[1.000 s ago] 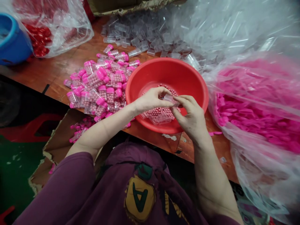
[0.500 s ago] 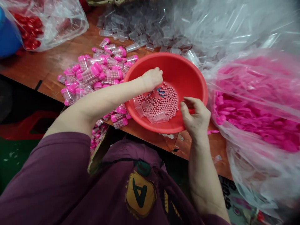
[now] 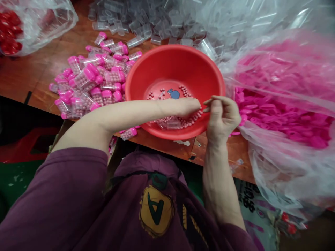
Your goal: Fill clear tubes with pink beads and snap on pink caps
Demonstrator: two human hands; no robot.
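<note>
A red plastic bowl (image 3: 175, 52) stands before me with small pink beads (image 3: 192, 120) in its bottom. Several clear tubes (image 3: 172, 122) lie among the beads, partly covered by my forearm. My left hand (image 3: 188, 106) is down in the bowl, closed, at the beads on the right side; its fingertips are hidden. At the bowl's right rim, my right hand (image 3: 222, 116) has its fingers curled and thumb pressed in, close to the left fingers. Whatever either hand holds cannot be made out.
Left of the bowl lies a heap of bead-filled bottles with pink caps (image 3: 87, 78). Clear empty tubes (image 3: 141, 29) are piled behind. A plastic bag of pink caps (image 3: 288, 118) is on the right. Another bag with red pieces (image 3: 10, 33) sits at the far left.
My left hand has moved right and down across the bowl to beside the right hand. The beads have been pushed apart, baring the blue print. My right fingers have drawn closer together.
</note>
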